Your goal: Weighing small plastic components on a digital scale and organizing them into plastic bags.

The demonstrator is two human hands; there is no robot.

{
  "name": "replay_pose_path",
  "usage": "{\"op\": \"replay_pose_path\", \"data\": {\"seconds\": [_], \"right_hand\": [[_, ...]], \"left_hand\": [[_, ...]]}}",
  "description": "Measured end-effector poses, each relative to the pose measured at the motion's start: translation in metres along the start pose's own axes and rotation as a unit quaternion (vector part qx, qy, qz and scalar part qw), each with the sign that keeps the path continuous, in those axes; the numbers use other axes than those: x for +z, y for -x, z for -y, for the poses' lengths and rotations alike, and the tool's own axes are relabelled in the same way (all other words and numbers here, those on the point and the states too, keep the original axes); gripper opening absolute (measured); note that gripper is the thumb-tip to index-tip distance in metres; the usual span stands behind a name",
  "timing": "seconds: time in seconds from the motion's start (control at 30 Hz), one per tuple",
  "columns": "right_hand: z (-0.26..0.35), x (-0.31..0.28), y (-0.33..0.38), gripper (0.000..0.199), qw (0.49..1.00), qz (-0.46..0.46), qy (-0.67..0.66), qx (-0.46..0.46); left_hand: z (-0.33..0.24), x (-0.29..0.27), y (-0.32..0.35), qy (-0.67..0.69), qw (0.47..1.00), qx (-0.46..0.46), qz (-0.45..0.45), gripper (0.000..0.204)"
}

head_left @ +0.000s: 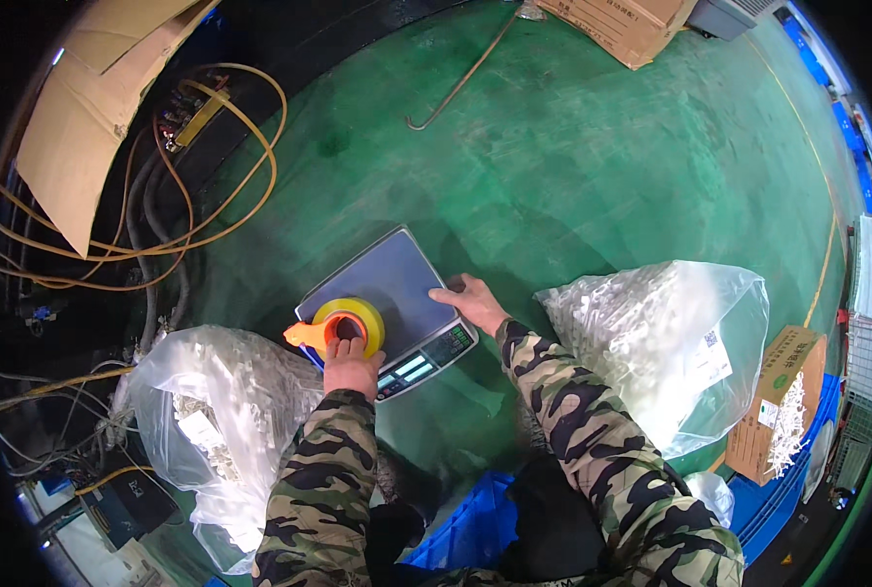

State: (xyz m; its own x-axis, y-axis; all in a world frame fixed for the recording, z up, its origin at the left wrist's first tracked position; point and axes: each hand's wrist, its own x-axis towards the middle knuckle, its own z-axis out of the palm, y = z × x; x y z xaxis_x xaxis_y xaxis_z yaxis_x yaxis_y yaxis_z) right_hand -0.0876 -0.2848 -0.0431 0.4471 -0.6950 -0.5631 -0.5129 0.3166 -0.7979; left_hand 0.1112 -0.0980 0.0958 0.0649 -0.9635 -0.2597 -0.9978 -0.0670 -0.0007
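Note:
My left hand point(351, 368) is closed on an orange tape dispenser point(304, 335) that carries a roll of yellow tape point(369, 318). Its fingertips reach into the roll's core and are partly hidden. The dispenser is over the lower left of a weighing scale point(402, 269), which has a flat grey-blue plate and a lit display panel point(426, 362) on the side facing me. At the right edge of that plate my right hand point(475, 302) grips the rim, one digit lying on top and the others mostly out of sight.
Clear plastic bags of white pieces stand at left point(216, 401) and right point(642, 342). Beyond the right bag is a cardboard box point(774, 406). Hoses point(250, 186) loop at upper left near a cardboard sheet point(79, 137). A hooked rod point(465, 78) lies on the green floor; a blue crate point(470, 528) is below.

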Motion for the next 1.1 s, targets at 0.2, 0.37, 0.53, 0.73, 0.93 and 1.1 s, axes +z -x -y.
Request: {"op": "replay_pose_path", "data": {"seconds": [0.2, 0.37, 0.53, 0.73, 0.93, 1.1], "right_hand": [[0.001, 0.003, 0.001, 0.079, 0.999, -0.003, -0.032, 0.013], [0.029, -0.007, 0.054, 0.092, 0.977, -0.097, 0.18, -0.059], [0.032, -0.053, 0.176, 0.069, 0.984, -0.166, 0.044, -0.055], [0.011, -0.128, 0.378, 0.026, 0.936, -0.286, -0.201, -0.035], [-0.022, -0.19, 0.47, 0.049, 0.78, -0.61, -0.055, -0.126], [-0.054, -0.244, 0.424, 0.061, 0.852, -0.515, 0.064, 0.075]], "left_hand": [[0.001, 0.002, 0.0, -0.006, 1.0, 0.004, 0.007, 0.025], [0.002, 0.011, 0.001, 0.03, 0.998, -0.044, 0.03, 0.023], [0.001, -0.002, -0.001, 0.035, 0.989, -0.111, 0.089, 0.023], [-0.028, -0.065, 0.016, 0.144, 0.985, -0.093, -0.028, 0.026], [-0.115, -0.125, 0.056, 0.273, 0.947, 0.002, -0.169, 0.027], [-0.191, -0.179, 0.12, 0.259, 0.953, 0.09, -0.129, 0.021]]}}
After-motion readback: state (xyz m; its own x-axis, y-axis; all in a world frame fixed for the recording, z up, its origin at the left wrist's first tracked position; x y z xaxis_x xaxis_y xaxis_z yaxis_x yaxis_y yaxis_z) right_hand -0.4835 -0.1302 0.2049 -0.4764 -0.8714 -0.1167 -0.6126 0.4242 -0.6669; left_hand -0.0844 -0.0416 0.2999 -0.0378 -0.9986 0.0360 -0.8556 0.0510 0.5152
